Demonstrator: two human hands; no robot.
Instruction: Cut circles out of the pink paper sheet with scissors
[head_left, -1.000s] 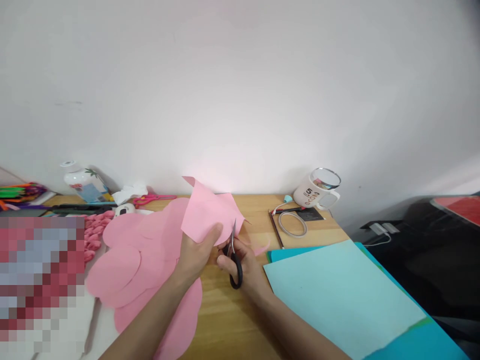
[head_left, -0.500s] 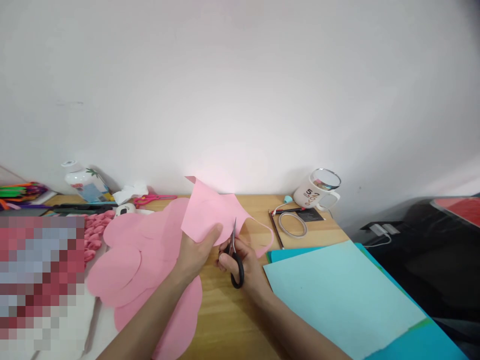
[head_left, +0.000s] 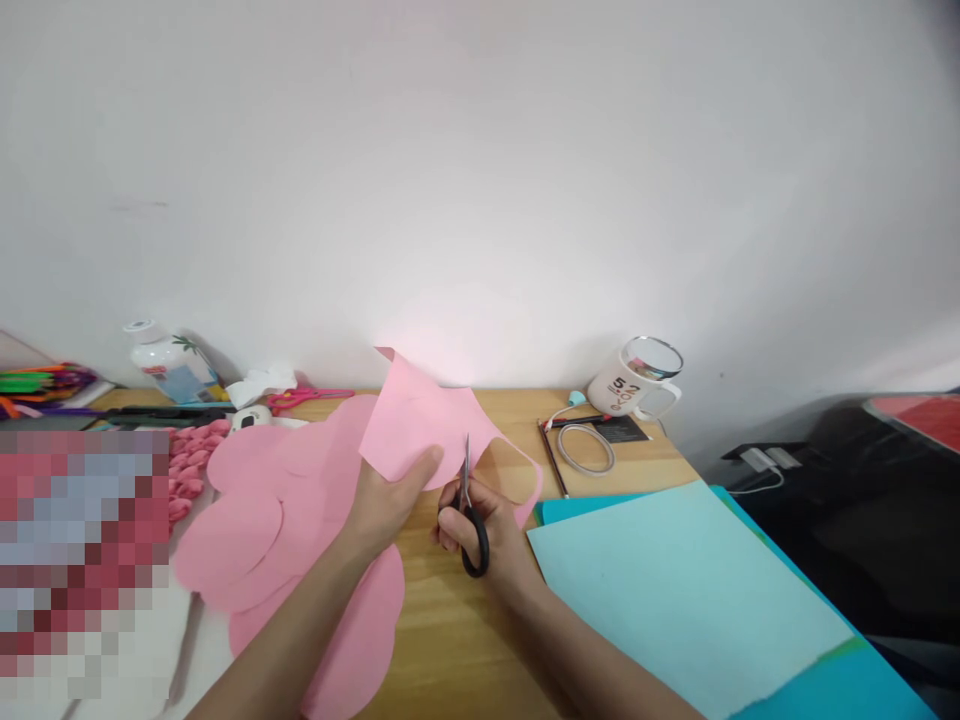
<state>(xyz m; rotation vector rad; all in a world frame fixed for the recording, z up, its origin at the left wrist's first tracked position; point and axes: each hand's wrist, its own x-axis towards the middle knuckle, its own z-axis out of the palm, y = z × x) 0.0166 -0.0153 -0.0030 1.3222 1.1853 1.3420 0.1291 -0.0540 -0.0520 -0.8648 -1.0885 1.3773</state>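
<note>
Wall point(head_left: 480, 200): pale, rising behind the wooden table point(head_left: 442, 640).
Left hand point(head_left: 386, 510): pinching the pink sheet point(head_left: 416, 420), thumb on top, fingers beneath it hidden.
Pink sheet: held up just beyond the left hand, its far corner curled.
Right hand point(head_left: 495, 520): closed round the black handles of the scissors point(head_left: 465, 505).
Scissors: pointing away from the right hand, one blade against the pink sheet's near edge; how far the blades stand apart, I cannot tell.
Pink strip point(head_left: 538, 478): just right of the right hand, an arc from the pink sheet's right corner, where a second ago only a short curl showed; more trimmed edge seems to be coming free.
Pink cut-outs point(head_left: 225, 540): spread left of the left hand and beneath its forearm.
Light-blue card point(head_left: 660, 580): right of the right hand, beside its forearm.
Mug point(head_left: 615, 390): beyond the right hand, to its right.
</note>
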